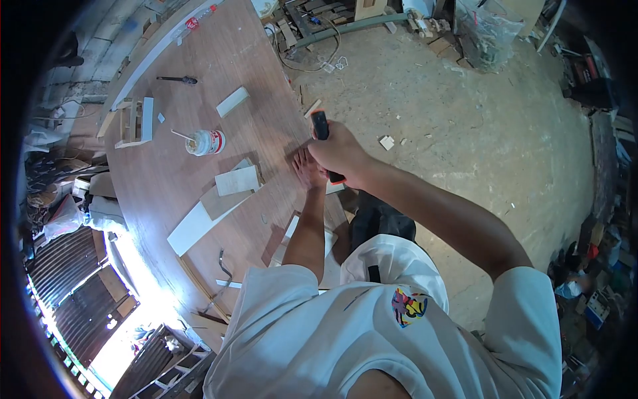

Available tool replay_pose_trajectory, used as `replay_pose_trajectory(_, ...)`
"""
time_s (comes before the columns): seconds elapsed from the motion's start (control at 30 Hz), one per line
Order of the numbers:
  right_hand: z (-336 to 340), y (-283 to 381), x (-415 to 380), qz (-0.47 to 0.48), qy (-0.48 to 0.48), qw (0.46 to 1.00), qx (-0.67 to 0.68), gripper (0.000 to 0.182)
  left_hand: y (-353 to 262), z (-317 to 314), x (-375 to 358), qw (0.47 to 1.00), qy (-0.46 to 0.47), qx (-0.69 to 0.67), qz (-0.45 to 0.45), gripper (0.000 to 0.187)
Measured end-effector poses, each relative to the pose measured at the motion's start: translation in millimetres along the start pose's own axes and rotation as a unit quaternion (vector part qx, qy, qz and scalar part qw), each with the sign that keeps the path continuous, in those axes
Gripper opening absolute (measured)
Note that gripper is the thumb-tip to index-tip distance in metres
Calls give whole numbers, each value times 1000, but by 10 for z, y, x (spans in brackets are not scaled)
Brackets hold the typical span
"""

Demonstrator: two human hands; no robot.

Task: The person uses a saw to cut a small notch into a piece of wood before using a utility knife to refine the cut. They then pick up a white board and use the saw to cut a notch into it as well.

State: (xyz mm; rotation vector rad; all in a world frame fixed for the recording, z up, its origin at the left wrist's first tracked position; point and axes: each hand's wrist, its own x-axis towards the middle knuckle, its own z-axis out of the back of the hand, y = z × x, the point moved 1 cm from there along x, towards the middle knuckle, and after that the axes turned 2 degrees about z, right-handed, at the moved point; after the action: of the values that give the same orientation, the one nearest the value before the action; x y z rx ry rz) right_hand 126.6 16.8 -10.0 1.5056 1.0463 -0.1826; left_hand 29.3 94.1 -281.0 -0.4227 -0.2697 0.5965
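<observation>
Grips a black-and-orange tool point(320, 125) in the closed right hand point(340, 156) at the edge of the tabletop point(266, 100), and rests the left hand point(308, 167) there with a flat spread, just beside the tool, likely for bracing, with the labelled jar point(215, 142) well apart, perhaps for free space.

At frame centre, my right hand point(340, 151) grips a black-and-orange handle point(320, 124); just left, my left hand point(308, 168) lies near the surface's point(266, 80) edge.
</observation>
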Motion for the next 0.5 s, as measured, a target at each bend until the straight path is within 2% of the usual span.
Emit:
replay_pose_trajectory(0.03,43,-295,232,34,-27,997,-67,10,-28,64,-17,997,-64,-25,-28,43)
replay_pose_trajectory(0.07,83,-564,478,70,-54,987,-135,10,-27,75,-9,997,-62,-26,-33,43)
replay_pose_trajectory(0.13,73,-1031,1050,56,-81,981,-170,16,-31,75,-4,999,-6,25,-35,44)
replay_pose_trajectory(0.17,58,-1100,1282,46,-104,972,-204,27,-13,41,20,999,-13,27,-33,44)
replay_pose_trajectory(0.2,53,-1041,1449,53,-100,973,-203,27,23,-30,70,998,-29,41,-43,42)
replay_pose_trajectory(0.27,31,-1048,1439,8,-78,983,-166,5,-11,86,-46,997,-26,59,-53,41)
replay_pose_trajectory(0.33,81,-909,1286,13,-85,985,-151,6,-101,136,37,999,38,18,17,39)
replay_pose_trajectory(0.43,63,-613,892,-15,-62,995,-71,8,-73,110,23,999,39,9,-2,38)
replay_pose_trajectory(0.5,18,-442,697,35,-40,997,-61,9,-24,53,79,999,33,13,-12,40)
